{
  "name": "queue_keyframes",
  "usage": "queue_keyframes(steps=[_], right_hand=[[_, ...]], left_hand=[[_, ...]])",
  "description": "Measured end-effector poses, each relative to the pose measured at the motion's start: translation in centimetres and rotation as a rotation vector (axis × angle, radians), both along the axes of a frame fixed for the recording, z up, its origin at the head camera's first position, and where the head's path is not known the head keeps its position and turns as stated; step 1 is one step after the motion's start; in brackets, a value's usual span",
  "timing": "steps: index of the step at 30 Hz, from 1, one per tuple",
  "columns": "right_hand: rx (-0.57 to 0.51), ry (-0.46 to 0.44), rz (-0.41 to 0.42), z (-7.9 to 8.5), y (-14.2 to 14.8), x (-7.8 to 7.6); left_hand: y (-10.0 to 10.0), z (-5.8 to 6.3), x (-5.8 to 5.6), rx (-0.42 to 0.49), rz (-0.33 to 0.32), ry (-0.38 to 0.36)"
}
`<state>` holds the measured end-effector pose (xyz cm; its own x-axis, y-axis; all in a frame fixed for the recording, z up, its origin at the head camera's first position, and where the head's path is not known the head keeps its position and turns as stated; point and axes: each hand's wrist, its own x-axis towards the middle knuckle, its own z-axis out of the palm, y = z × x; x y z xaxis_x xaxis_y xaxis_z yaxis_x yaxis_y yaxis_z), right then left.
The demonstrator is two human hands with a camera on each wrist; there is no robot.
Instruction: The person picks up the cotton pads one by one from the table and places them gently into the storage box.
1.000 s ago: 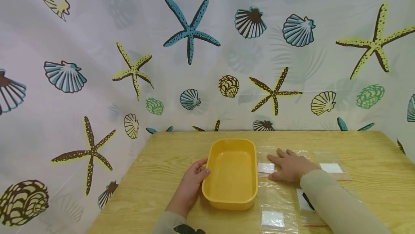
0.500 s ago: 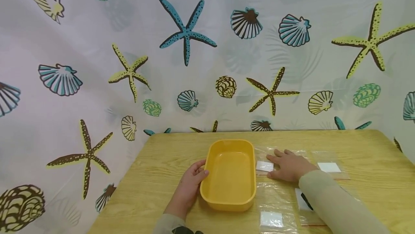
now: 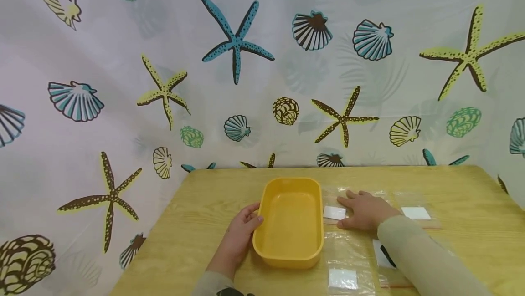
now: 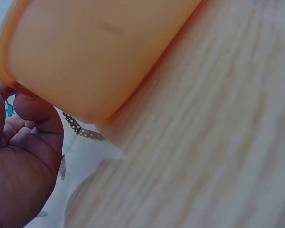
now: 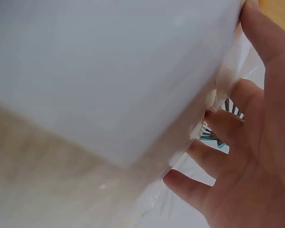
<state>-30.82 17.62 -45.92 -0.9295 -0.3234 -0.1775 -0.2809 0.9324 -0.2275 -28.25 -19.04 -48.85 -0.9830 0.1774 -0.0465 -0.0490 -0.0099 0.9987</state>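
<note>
A yellow plastic tub (image 3: 292, 223), rectangular with rounded corners, stands on the wooden table. My left hand (image 3: 238, 234) grips its left wall, thumb at the rim and fingers along the outside. In the left wrist view the curled fingers meet the edge of the tub (image 4: 85, 52). Right of the tub, my right hand (image 3: 364, 211) rests with spread fingers on a clear plastic bag (image 3: 334, 212) that has a white patch. In the right wrist view the fingertips of that hand (image 5: 256, 147) touch the bag's clear film, beside the large white patch (image 5: 109, 80).
More clear bags with white patches lie on the table (image 3: 213, 191): one at front (image 3: 342, 278), one at far right (image 3: 416, 213), and one (image 3: 383, 255) partly under the right sleeve (image 3: 426, 259). A curtain (image 3: 262, 82) printed with shells and starfish hangs behind and along the sides.
The head view has shifted slightly. Both hands, the tub and the bags keep their places relative to one another.
</note>
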Motion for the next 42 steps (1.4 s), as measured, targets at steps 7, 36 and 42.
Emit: queue_keyframes(steps=[7, 36, 42], right_hand=[[0.008, 0.061, 0.022, -0.1, 0.3, 0.1], [0.185, 0.398, 0.137, 0.1, 0.0, -0.6], [0.117, 0.443, 0.105, 0.8, -0.2, -0.2]], left_hand=[[0.1, -0.2, 0.1, 0.008, -0.007, -0.005], [0.1, -0.4, -0.4, -0.062, -0.001, 0.019], [-0.1, -0.3, -0.3, -0.066, 0.001, 0.029]])
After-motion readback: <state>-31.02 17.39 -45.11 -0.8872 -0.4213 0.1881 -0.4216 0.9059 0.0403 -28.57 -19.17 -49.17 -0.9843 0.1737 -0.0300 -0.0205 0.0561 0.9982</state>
